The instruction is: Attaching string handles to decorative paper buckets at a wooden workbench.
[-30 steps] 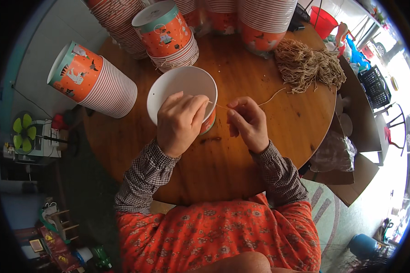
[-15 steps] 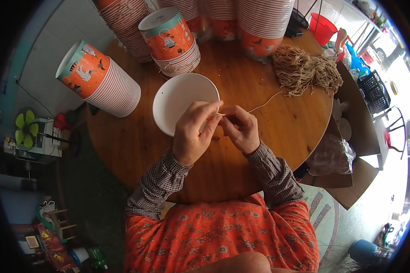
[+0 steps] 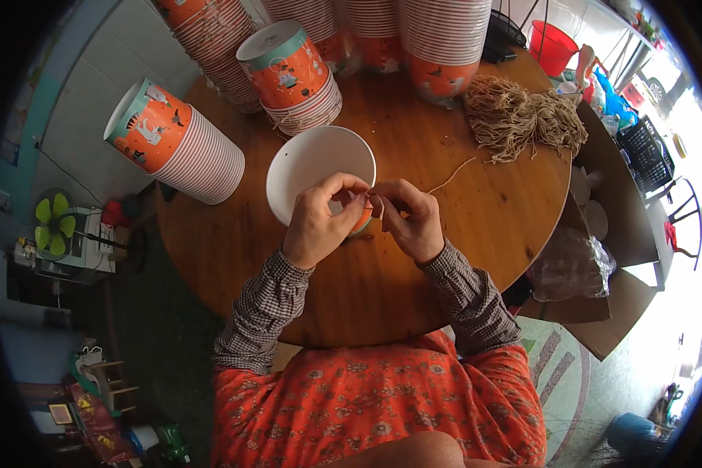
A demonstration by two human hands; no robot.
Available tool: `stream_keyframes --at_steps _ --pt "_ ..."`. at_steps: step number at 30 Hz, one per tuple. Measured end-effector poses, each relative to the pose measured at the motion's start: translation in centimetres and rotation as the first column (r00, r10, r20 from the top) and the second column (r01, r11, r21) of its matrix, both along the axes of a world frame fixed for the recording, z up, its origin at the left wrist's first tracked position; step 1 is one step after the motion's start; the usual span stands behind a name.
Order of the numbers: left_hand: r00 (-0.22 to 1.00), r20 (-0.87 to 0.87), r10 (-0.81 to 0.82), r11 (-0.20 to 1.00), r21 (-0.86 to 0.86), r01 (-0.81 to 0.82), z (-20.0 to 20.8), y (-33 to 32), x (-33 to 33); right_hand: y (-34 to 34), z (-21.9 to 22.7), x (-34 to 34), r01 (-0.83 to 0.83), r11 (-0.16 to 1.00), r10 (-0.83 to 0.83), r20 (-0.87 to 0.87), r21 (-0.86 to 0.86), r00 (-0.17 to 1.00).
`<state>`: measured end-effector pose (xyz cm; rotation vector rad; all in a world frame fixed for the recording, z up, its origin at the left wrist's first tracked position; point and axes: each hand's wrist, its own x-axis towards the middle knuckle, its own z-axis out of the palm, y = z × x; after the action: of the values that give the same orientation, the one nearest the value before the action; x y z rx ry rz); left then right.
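A round paper bucket (image 3: 308,165), white inside, lies tipped with its mouth facing up toward me. Part of its orange and teal outer side shows just below my fingers. My left hand (image 3: 320,222) is at the bucket's right rim, thumb and forefinger pinched on a thin pale string (image 3: 381,207). Close beside it, my right hand (image 3: 412,221) pinches the same string, which bends in a short curve between the fingertips. Beyond the right hand, a loose length of string (image 3: 454,173) trails over the table. Whether it passes through the bucket's wall is hidden by my fingers.
On the round wooden table (image 3: 366,300), a stack of orange buckets (image 3: 175,144) leans at left, with another stack (image 3: 292,78) behind the bucket. Taller wrapped stacks (image 3: 444,47) line the back. A heap of beige strings (image 3: 519,121) lies far right, beside an open cardboard box (image 3: 616,210).
My left hand has shifted slightly left and down, its fingers lower. The string now curves between the fingertips, and the bucket's coloured side has come into sight below them.
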<state>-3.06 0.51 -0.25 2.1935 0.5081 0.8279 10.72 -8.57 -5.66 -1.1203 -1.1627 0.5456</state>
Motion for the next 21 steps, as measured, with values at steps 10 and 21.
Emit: stream_keyframes --at_steps 10,21 --pt "0.991 0.12 -0.057 0.834 -0.54 0.114 0.4 1.3 -0.2 -0.1 0.5 0.8 -0.149 0.985 0.133 -0.171 -0.088 0.976" --pt "0.989 -0.1 -0.106 0.935 -0.35 0.065 0.7 1.2 0.8 -1.0 0.9 2.6 -0.102 0.992 0.106 -0.047 0.08 0.993"
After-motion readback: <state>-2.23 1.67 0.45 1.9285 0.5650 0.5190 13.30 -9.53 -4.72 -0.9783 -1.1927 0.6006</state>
